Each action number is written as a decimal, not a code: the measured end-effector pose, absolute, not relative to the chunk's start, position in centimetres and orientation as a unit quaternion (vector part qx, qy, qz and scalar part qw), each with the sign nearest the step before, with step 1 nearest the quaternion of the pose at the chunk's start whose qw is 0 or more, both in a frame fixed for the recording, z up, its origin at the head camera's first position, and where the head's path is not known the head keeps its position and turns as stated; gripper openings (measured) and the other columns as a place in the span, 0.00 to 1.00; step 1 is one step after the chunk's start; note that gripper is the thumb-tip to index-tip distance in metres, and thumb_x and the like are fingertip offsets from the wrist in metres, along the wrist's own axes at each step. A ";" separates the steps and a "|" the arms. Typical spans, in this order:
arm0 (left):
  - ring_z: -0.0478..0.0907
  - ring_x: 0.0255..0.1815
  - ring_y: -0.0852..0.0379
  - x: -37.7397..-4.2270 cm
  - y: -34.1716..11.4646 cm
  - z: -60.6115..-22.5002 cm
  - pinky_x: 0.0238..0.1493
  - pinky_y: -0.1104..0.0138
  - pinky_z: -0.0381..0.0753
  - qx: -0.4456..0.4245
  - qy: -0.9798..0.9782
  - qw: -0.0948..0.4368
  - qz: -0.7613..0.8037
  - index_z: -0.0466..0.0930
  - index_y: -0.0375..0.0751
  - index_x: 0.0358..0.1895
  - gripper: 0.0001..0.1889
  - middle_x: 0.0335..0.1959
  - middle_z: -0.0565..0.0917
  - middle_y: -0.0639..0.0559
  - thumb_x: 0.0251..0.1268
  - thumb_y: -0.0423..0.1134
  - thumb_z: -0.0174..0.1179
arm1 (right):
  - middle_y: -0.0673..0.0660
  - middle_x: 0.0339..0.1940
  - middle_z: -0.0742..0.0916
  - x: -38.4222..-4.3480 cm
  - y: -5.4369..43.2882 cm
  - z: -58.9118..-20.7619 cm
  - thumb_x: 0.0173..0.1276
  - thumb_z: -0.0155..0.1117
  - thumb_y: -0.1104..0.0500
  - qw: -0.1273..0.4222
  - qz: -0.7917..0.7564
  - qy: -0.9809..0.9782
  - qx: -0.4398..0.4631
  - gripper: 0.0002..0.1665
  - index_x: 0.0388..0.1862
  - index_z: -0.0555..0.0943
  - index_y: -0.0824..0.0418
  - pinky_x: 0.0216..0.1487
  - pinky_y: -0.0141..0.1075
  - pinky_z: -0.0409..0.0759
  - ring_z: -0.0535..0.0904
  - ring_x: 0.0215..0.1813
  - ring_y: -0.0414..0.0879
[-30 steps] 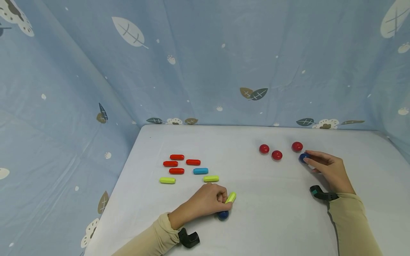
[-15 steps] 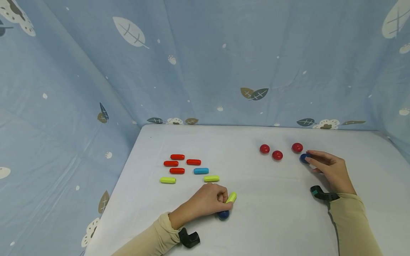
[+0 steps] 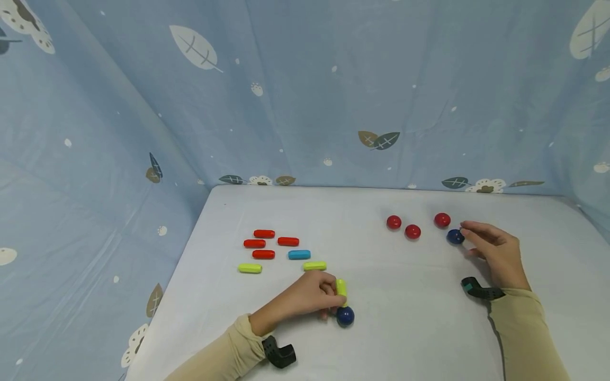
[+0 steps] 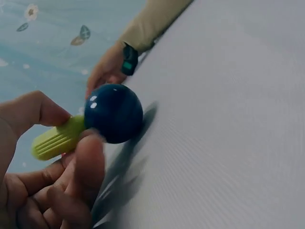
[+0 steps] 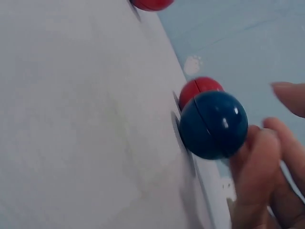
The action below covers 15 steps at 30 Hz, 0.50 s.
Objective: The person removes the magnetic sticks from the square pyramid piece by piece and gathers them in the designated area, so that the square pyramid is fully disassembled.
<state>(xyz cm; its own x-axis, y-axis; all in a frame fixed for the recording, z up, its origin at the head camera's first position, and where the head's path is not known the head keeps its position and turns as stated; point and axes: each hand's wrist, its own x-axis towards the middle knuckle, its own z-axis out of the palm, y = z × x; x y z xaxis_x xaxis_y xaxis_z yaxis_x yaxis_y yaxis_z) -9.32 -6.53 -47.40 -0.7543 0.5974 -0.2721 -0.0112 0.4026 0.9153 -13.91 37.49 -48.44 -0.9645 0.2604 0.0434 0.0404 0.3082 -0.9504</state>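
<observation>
My left hand (image 3: 312,293) pinches a yellow-green rod (image 3: 341,288) between thumb and fingers. At the rod's near end a blue ball (image 3: 345,316) touches it; the left wrist view shows that ball (image 4: 113,113) against the rod's tip, its shadow on the white surface. On the right side, my right hand (image 3: 498,254) is beside another blue ball (image 3: 455,236). In the right wrist view its fingers (image 5: 257,171) are spread and close to that ball (image 5: 213,125), with the thumb and fingers apart; whether a fingertip still touches it is hard to tell.
Right of centre are red balls (image 3: 412,232), one (image 3: 442,220) just behind the right blue ball. At left lie several red rods (image 3: 263,254), a light-blue rod (image 3: 299,254) and two more yellow-green rods (image 3: 250,268). A blue curtain (image 3: 305,106) hangs behind the white table (image 3: 405,328).
My left hand has turned the yellow-green rod more upright in view, and the near blue ball has shifted right with it. My right fingers have opened and drawn back rightward from the other blue ball.
</observation>
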 end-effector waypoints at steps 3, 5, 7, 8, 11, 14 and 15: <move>0.83 0.20 0.61 -9.5 -6.7 -47.3 0.24 0.72 0.74 0.181 0.760 0.316 0.538 0.85 0.46 0.37 0.04 0.25 0.90 0.54 0.65 0.40 0.67 | 0.31 0.47 0.87 -14.0 36.8 -47.9 0.72 0.71 0.57 0.114 0.582 -0.798 -0.105 0.23 0.63 0.82 0.62 0.32 0.23 0.82 0.82 0.46 0.27; 0.84 0.23 0.63 -9.6 -6.8 -47.3 0.23 0.72 0.73 0.180 0.751 0.322 0.547 0.84 0.46 0.39 0.04 0.27 0.91 0.51 0.65 0.40 0.67 | 0.31 0.47 0.87 -14.0 36.2 -47.5 0.72 0.71 0.56 0.127 0.582 -0.796 -0.110 0.24 0.63 0.82 0.63 0.33 0.23 0.81 0.82 0.49 0.27; 0.85 0.26 0.63 -9.7 -6.8 -47.3 0.23 0.72 0.73 0.181 0.744 0.323 0.556 0.83 0.45 0.41 0.05 0.30 0.92 0.49 0.65 0.39 0.68 | 0.32 0.47 0.88 -14.0 35.5 -47.1 0.71 0.71 0.56 0.137 0.581 -0.795 -0.104 0.24 0.63 0.82 0.65 0.33 0.23 0.81 0.82 0.51 0.28; 0.85 0.27 0.64 -9.8 -6.9 -47.3 0.23 0.72 0.73 0.183 0.742 0.323 0.558 0.83 0.45 0.41 0.06 0.31 0.92 0.48 0.65 0.39 0.68 | 0.33 0.48 0.88 -14.0 35.1 -47.0 0.72 0.71 0.56 0.139 0.580 -0.797 -0.095 0.24 0.63 0.82 0.66 0.33 0.23 0.81 0.82 0.53 0.28; 0.84 0.30 0.64 -9.9 -6.9 -47.4 0.24 0.71 0.76 0.186 0.739 0.320 0.564 0.84 0.43 0.41 0.06 0.34 0.92 0.50 0.65 0.38 0.70 | 0.35 0.50 0.88 -14.0 33.6 -46.5 0.72 0.70 0.56 0.124 0.570 -0.810 -0.053 0.24 0.62 0.81 0.67 0.33 0.25 0.82 0.82 0.54 0.30; 0.82 0.29 0.65 -9.9 -6.9 -47.5 0.24 0.72 0.77 0.185 0.741 0.312 0.565 0.85 0.43 0.40 0.06 0.36 0.91 0.53 0.64 0.37 0.72 | 0.36 0.51 0.88 -13.9 31.7 -46.0 0.74 0.69 0.56 0.066 0.546 -0.835 0.021 0.21 0.61 0.82 0.66 0.32 0.31 0.84 0.82 0.52 0.31; 0.81 0.29 0.65 -9.9 -6.9 -47.5 0.25 0.72 0.78 0.184 0.742 0.308 0.566 0.85 0.43 0.40 0.07 0.37 0.91 0.54 0.63 0.37 0.73 | 0.37 0.51 0.88 -13.8 31.0 -45.9 0.74 0.68 0.57 0.037 0.544 -0.837 0.049 0.20 0.60 0.83 0.65 0.31 0.34 0.84 0.82 0.51 0.32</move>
